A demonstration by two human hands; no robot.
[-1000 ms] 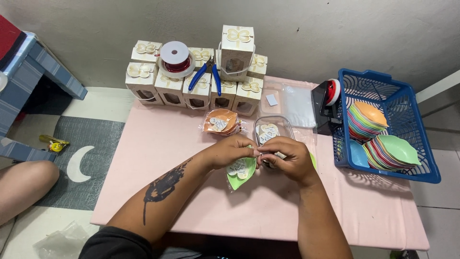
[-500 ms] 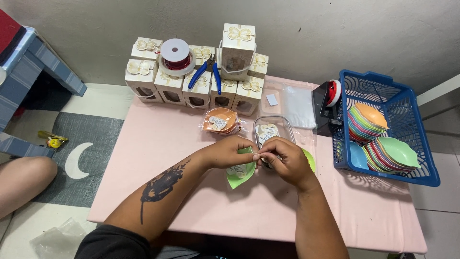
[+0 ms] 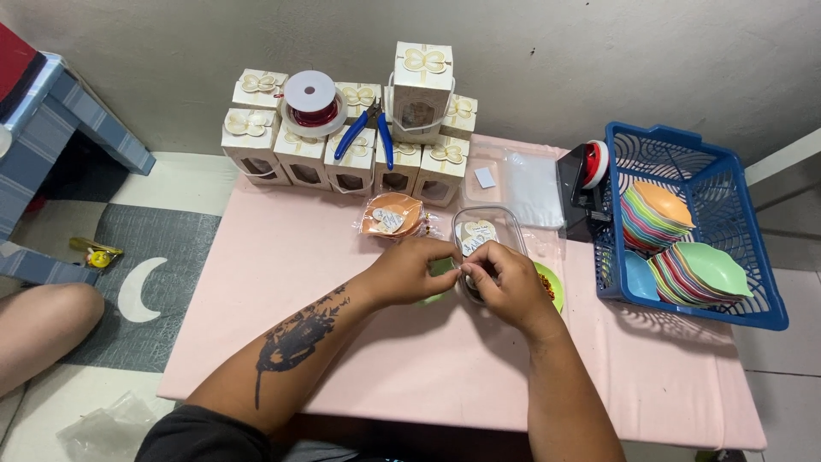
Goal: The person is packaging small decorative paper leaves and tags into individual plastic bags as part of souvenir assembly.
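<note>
Pink covering lies over the low table (image 3: 256, 282), and both hands work at its middle. The left hand (image 3: 409, 272) and the right hand (image 3: 505, 282) meet fingertip to fingertip over a green leaf-shaped dish (image 3: 547, 284), most of which is hidden beneath them; a green edge shows to the right of the right hand and a sliver between the two hands. Both hands are pinched on something small at the meeting point. What that item is cannot be told; it is covered by the fingers.

Just beyond the hands, touching the knuckle line in this view, stands a clear plastic container (image 3: 489, 228) with a pale heart-shaped tag inside. To its left, near the left hand but apart from it, lies a wrapped orange dish (image 3: 392, 216) bearing a similar tag.

At the far edge of the table stands a group of white gift boxes (image 3: 359, 141) with bow motifs, one stacked higher than the rest. A spool of red ribbon (image 3: 313, 101) rests on top of the boxes, and blue-handled pliers (image 3: 366, 135) lie across them beside it.

On the right, well apart from the hands, a blue plastic basket (image 3: 727, 171) holds stacks of coloured leaf dishes. A tape dispenser (image 3: 585, 184) sits against the basket's left wall, with clear plastic bags (image 3: 528, 181) lying flat beside it.
</note>
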